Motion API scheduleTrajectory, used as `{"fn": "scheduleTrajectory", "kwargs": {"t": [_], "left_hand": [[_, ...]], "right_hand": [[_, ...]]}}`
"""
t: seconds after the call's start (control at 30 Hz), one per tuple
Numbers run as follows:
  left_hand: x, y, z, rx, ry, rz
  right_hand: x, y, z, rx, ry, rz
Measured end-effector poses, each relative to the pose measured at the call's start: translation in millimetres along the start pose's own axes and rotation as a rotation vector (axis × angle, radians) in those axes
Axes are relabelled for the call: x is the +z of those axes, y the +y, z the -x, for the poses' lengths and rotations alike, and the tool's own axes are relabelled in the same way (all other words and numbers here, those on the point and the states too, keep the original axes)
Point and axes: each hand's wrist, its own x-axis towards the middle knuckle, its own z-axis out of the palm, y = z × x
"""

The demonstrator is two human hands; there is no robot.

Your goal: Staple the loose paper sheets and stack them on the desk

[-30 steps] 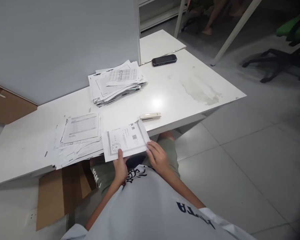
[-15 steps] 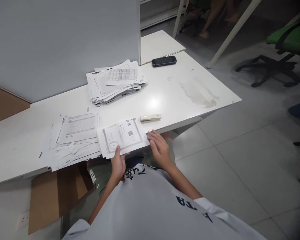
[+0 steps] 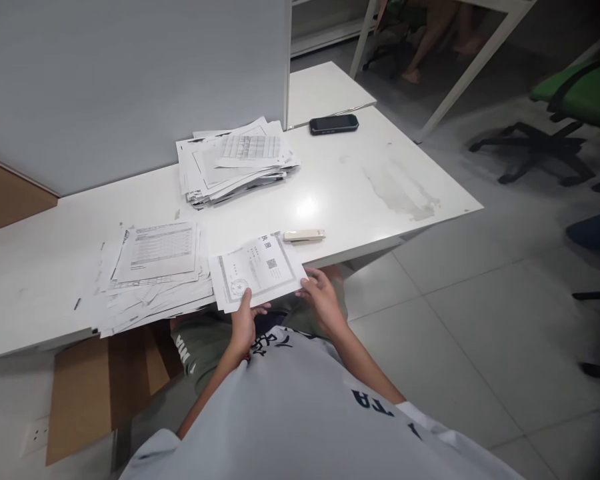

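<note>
Printed sheets of paper [image 3: 257, 270] with a decorative border, a round seal and a square code lie at the table's front edge, partly over it. My left hand [image 3: 244, 323] grips their near left side, thumb on top and fingers underneath. At the right corner, my right hand [image 3: 323, 297] pinches the sheets between thumb and fingers. Just beyond them sits a cream-coloured stapler [image 3: 305, 235]. A spread pile of printed papers [image 3: 155, 257] lies close by on the left.
A thicker stack of papers [image 3: 240, 160] rests farther back by a grey partition [image 3: 130, 80]. A black phone [image 3: 334, 124] lies on the white table [image 3: 345, 193]. Below is a cardboard box [image 3: 83, 400]. A green chair [image 3: 575, 93] and a person's legs [image 3: 423, 50] are beyond.
My right hand has gone from lying with fingers extended by the sheets' corner to pinching it. The sheets have shifted slightly right with my left hand; the view has moved a little.
</note>
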Motion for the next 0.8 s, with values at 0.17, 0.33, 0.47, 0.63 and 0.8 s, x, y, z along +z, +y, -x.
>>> {"fn": "scheduleTrajectory", "kwargs": {"t": [0.17,0.33,0.47,0.63,0.8], "left_hand": [[-9,3,-1,0.070,0.015,-0.014],[-16,5,-2,0.085,-0.162,-0.068],[-15,4,-3,0.083,-0.237,-0.127],[-3,5,-7,0.043,-0.154,-0.130],[1,4,-16,0.061,-0.029,-0.180]], "right_hand": [[11,-4,6,-0.074,-0.023,0.005],[9,-3,10,-0.132,0.206,-0.033],[-1,-1,3,-0.086,0.284,-0.085],[-12,-5,-5,-0.166,0.276,0.166],[-13,-34,-22,-0.662,0.204,0.798]]}}
